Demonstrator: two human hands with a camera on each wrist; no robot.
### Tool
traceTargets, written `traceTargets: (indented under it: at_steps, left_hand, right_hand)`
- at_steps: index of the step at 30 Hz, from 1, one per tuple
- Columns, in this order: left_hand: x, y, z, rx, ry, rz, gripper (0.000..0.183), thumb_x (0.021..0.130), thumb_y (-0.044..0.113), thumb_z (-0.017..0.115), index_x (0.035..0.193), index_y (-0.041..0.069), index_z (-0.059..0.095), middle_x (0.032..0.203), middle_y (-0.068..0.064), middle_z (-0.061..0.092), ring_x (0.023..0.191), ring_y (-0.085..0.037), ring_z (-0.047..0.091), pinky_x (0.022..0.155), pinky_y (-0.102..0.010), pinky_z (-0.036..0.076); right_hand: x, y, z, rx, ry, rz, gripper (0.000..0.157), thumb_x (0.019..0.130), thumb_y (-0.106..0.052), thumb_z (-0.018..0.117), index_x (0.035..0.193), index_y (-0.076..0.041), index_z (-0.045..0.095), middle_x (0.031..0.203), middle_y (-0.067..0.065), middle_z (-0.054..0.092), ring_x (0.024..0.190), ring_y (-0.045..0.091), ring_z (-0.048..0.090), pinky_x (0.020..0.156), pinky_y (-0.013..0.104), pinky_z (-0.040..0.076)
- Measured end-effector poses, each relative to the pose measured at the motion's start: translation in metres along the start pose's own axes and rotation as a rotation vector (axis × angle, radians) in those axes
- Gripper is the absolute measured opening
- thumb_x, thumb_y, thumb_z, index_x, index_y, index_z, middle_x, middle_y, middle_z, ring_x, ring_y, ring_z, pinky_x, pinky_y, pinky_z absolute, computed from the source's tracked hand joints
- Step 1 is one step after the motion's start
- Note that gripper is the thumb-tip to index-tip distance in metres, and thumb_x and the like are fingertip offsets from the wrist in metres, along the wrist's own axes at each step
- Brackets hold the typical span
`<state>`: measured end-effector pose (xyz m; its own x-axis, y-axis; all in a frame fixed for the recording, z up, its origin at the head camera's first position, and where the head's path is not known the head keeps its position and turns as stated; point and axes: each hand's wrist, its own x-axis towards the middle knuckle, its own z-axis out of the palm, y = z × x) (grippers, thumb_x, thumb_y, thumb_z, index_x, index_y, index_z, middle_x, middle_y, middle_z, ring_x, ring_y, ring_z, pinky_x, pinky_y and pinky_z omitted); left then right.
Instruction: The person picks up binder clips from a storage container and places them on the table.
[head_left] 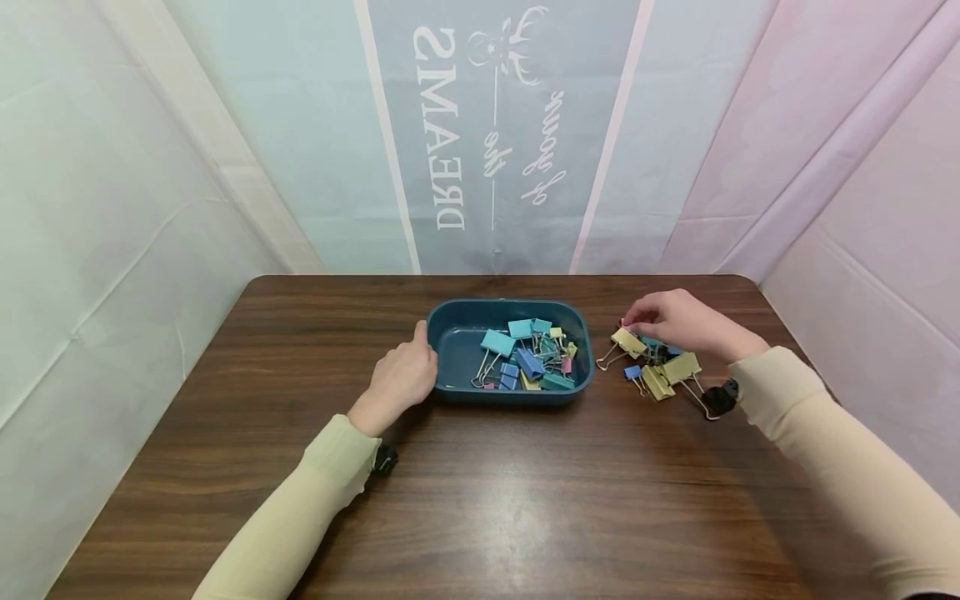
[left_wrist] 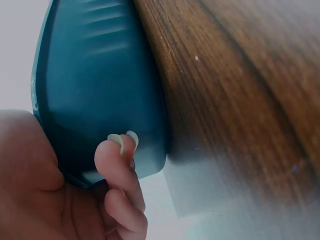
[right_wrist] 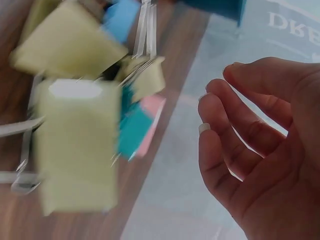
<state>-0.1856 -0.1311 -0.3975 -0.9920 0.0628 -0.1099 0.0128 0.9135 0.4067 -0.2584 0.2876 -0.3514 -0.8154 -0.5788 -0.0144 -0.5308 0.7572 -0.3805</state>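
Note:
A dark teal plastic bin (head_left: pixel 510 397) stands on the table, holding several binder clips in blue, teal, yellow and pink. My left hand (head_left: pixel 403 368) grips its left end; in the left wrist view, curled fingers (left_wrist: pixel 117 160) lie against the bin's wall (left_wrist: pixel 100 85). To the right of the bin is a loose pile of binder clips, among them a yellow clip (head_left: pixel 657 382) and a small blue clip (head_left: pixel 633 372). Just above this pile hovers my right hand (head_left: pixel 686 321), its fingers loosely bent. Nothing shows between thumb and fingers in the right wrist view.
The brown wooden table (head_left: pixel 510 500) extends in front of the bin and to both sides. A printed fabric curtain (head_left: pixel 495 167) hangs behind its far edge, with pale fabric walls at left and right. In the right wrist view, large yellow clips (right_wrist: pixel 77 145) appear blurred close to the camera.

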Motion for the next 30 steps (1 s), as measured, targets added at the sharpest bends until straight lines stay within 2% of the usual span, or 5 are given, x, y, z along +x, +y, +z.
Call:
traceTargets:
  at_steps: [5, 9, 17, 23, 30]
  left_hand:
    - [-0.001, 0.001, 0.001, -0.004, -0.002, -0.007, 0.058, 0.104, 0.020, 0.036, 0.155, -0.002, 0.018, 0.057, -0.007, 0.053, 0.042, -0.022, 0.044, 0.041, -0.032, 0.031]
    - [-0.001, 0.001, 0.001, -0.005, -0.005, -0.018, 0.058, 0.105, 0.020, 0.036, 0.156, 0.000, 0.018, 0.059, -0.008, 0.054, 0.043, -0.023, 0.046, 0.041, -0.033, 0.032]
    - [-0.001, 0.001, 0.000, -0.014, -0.009, -0.016, 0.058, 0.105, 0.020, 0.037, 0.155, -0.001, 0.018, 0.058, -0.008, 0.053, 0.041, -0.021, 0.042, 0.041, -0.032, 0.031]
    - [-0.001, 0.000, 0.001, -0.015, -0.005, -0.006, 0.058, 0.105, 0.020, 0.037, 0.156, -0.001, 0.017, 0.057, -0.007, 0.052, 0.041, -0.020, 0.040, 0.041, -0.031, 0.030]
    - [-0.001, -0.002, 0.002, -0.024, -0.006, -0.002, 0.059, 0.105, 0.020, 0.036, 0.156, -0.001, 0.017, 0.058, -0.007, 0.053, 0.042, -0.022, 0.043, 0.041, -0.032, 0.031]
  right_hand:
    - [0.020, -0.021, 0.000, 0.013, 0.008, -0.069, 0.014, 0.096, -0.009, 0.064, 0.103, -0.014, 0.074, 0.103, 0.002, 0.070, 0.084, 0.013, 0.063, 0.073, 0.039, 0.051]
    - [0.040, -0.043, -0.003, 0.023, -0.019, -0.113, 0.013, 0.097, -0.010, 0.064, 0.105, -0.011, 0.074, 0.105, 0.004, 0.070, 0.084, 0.014, 0.062, 0.074, 0.039, 0.051]
    - [0.082, -0.085, -0.001, 0.015, -0.064, -0.240, 0.012, 0.095, -0.009, 0.066, 0.103, -0.011, 0.074, 0.097, 0.000, 0.071, 0.085, 0.014, 0.064, 0.078, 0.040, 0.053]
    - [0.111, -0.112, 0.009, 0.013, -0.147, -0.283, 0.015, 0.094, -0.008, 0.065, 0.107, -0.007, 0.074, 0.098, 0.001, 0.070, 0.087, 0.015, 0.064, 0.081, 0.038, 0.053]
    - [0.136, -0.133, 0.032, -0.044, -0.242, -0.283, 0.019, 0.092, -0.005, 0.065, 0.109, -0.005, 0.074, 0.098, 0.003, 0.069, 0.088, 0.017, 0.062, 0.082, 0.035, 0.052]
